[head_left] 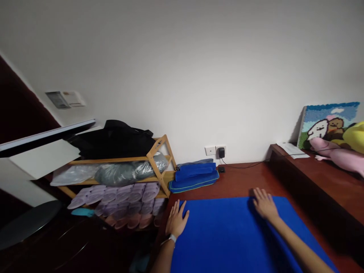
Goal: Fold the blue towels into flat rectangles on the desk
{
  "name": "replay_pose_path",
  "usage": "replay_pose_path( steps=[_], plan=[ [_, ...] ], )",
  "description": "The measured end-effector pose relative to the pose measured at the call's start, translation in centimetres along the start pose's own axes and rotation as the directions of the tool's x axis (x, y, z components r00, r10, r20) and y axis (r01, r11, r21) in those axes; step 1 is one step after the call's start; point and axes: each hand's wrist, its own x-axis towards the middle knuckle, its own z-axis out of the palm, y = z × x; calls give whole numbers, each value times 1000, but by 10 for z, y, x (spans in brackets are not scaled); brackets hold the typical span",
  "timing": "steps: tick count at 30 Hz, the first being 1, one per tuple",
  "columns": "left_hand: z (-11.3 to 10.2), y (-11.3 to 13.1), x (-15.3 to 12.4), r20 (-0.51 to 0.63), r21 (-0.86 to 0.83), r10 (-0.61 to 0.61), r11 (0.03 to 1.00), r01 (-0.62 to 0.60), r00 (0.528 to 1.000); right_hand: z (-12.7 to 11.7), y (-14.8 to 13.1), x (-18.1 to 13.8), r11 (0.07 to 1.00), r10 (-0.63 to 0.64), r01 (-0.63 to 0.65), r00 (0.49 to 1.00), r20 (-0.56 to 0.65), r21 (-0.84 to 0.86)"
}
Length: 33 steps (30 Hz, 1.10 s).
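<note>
A blue cloth (218, 235) lies spread flat over the reddish-brown wooden surface in front of me. My left hand (176, 220), with a band on its wrist, rests at the cloth's far left corner, fingers spread. Toward the far right part of the cloth, my right hand (265, 204) is held palm down with its fingers extended past the far edge. Neither hand grips anything. Behind the cloth sits a folded blue towel (196, 176) with a light green edge, next to the wall.
To the left stands a wooden rack (159, 167) with slippers (136, 193), plastic-wrapped bundles (116, 173) and a black bag (119, 140). A black plug (221, 152) sits in the wall socket, its cable running right. A raised ledge holds a pink plush toy (338, 153) and a fuzzy picture (330, 123).
</note>
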Motion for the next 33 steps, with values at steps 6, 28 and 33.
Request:
replay_pose_path(
  steps=[6,28,33],
  plan=[
    [2,-1,-1,-15,-18,6,1000,-6,1000,42,-202,-21,893,-420,391,901,105,221],
    [21,-18,9,-49,0,6,1000,-6,999,32,126,-15,997,-70,66,991,113,41],
    [25,-22,11,-49,-4,5,1000,-6,999,26,172,-17,999,53,-53,991,119,-3]
  ],
)
